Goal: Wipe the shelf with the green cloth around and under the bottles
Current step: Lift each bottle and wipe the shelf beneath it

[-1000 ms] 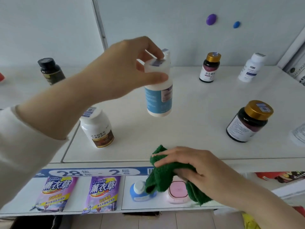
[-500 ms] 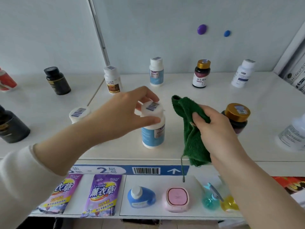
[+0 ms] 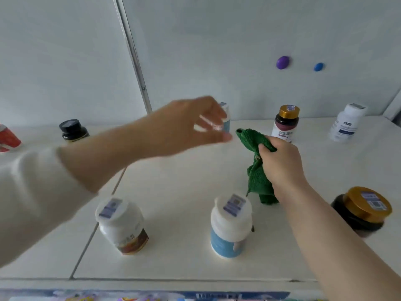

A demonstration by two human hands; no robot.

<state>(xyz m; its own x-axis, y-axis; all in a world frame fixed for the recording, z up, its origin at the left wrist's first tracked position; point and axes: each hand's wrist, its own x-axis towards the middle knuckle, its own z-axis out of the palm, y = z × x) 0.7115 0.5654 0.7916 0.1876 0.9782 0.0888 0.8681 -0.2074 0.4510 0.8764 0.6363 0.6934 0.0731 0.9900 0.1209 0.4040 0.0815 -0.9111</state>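
Head view: the right hand (image 3: 282, 164) is gripping the green cloth (image 3: 256, 177) over the white shelf (image 3: 184, 187) while the left hand (image 3: 191, 127) is reaching toward the back row.

The cloth is bunched in the curled fingers, with one end sticking up past the thumb. The rest is hanging down, its lower edge lying just behind the blue-labelled white bottle (image 3: 230, 227) at the front. The left hand is blurring in front of a small white bottle (image 3: 225, 120) by the wall, fingers partly bent. Whether it is grasping the bottle cannot be told. A brown-labelled white bottle (image 3: 122, 227) is standing front left and a gold-lidded dark jar (image 3: 364, 211) front right, beside the right forearm. Along the back are standing a black bottle (image 3: 72, 129), a gold-capped bottle (image 3: 286, 122) and a white bottle (image 3: 347, 122) — all apart from the cloth.
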